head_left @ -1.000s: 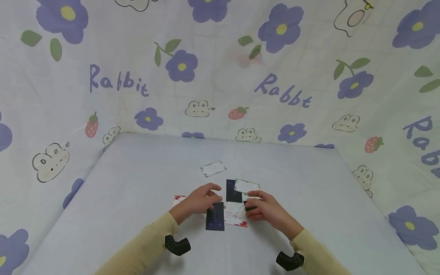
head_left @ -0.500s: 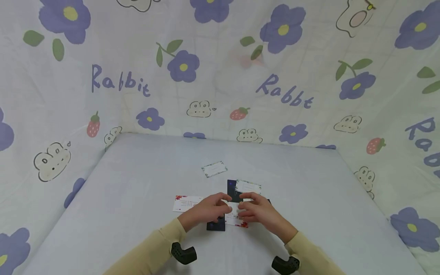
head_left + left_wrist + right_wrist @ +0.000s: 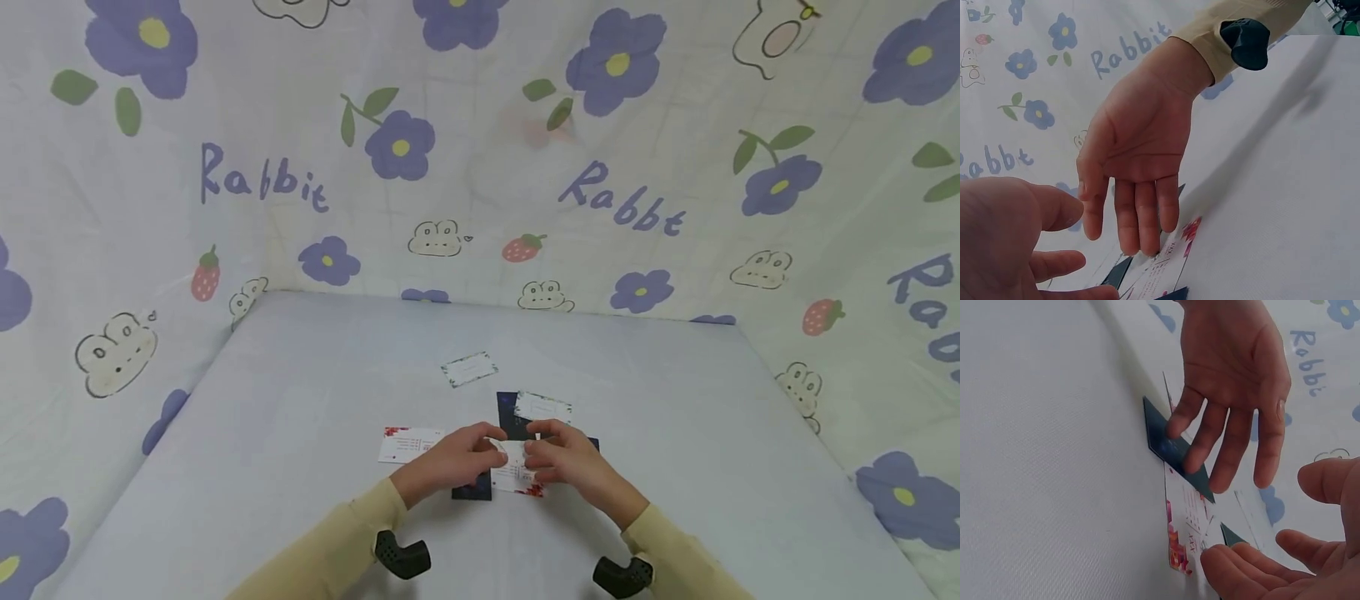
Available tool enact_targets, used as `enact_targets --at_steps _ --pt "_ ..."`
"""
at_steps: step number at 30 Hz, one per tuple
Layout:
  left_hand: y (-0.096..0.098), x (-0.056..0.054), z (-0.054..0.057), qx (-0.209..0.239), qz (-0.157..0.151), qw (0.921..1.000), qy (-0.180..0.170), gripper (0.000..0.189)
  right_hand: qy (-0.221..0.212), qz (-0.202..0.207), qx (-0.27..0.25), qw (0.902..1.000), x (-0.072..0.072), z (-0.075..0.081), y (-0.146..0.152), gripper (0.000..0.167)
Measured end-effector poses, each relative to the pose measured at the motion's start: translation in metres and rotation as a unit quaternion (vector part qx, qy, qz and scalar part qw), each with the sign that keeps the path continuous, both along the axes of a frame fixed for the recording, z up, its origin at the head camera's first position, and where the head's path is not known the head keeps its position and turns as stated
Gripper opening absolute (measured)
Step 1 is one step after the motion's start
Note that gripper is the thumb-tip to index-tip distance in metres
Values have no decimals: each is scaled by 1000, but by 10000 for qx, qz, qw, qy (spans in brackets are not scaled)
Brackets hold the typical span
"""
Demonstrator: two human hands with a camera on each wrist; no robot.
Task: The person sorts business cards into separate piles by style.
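My left hand [image 3: 448, 460] and right hand [image 3: 573, 465] face each other low over a group of business cards, fingers relaxed and holding nothing. Between them lies a white card with red flowers [image 3: 516, 477]. A dark blue card [image 3: 471, 490] is partly hidden under the left hand; in the right wrist view the left fingertips hang right over that dark card [image 3: 1163, 434]. The right fingertips come to the inner edge of the red-flowered card [image 3: 1179, 531]. Behind the hands, a white leaf-bordered card [image 3: 543, 405] overlaps another dark card [image 3: 507, 408].
Another red-flowered white card [image 3: 403, 445] lies left of the left hand. Farther back is a single leaf-bordered card [image 3: 469, 369]. A dark card corner [image 3: 595, 443] shows beyond the right hand. Patterned fabric [image 3: 465, 192] walls the white table [image 3: 337, 358] at back and sides.
Over the second, the left hand has shifted right and the right hand slightly left, closing the gap between them. More of the left red-flowered card now shows. The last half second brings almost no movement.
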State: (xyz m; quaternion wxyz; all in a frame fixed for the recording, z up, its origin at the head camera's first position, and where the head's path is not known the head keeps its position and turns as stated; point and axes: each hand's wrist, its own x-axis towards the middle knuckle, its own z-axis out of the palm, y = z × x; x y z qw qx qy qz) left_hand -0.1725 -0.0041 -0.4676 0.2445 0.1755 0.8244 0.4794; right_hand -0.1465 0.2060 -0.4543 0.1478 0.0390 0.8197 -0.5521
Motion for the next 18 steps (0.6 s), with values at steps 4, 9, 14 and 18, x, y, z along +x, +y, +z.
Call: enact_targets --at_steps 4,9,14,18 --pt "7 -8 0 -210 101 9994 271 41 2 -62 -10 10000 -1 1 2 45" --pt "17 -24 -3 -353 334 9984 301 41 73 -215 9 9997 -2 1 5 45" --pt "24 -42 -6 -223 657 9976 74 42 44 -420 -3 9991 -5 -2 10 44" --pt "29 -54 -5 -208 970 9951 -22 42 26 -484 -23 9988 -6 -2 12 43"
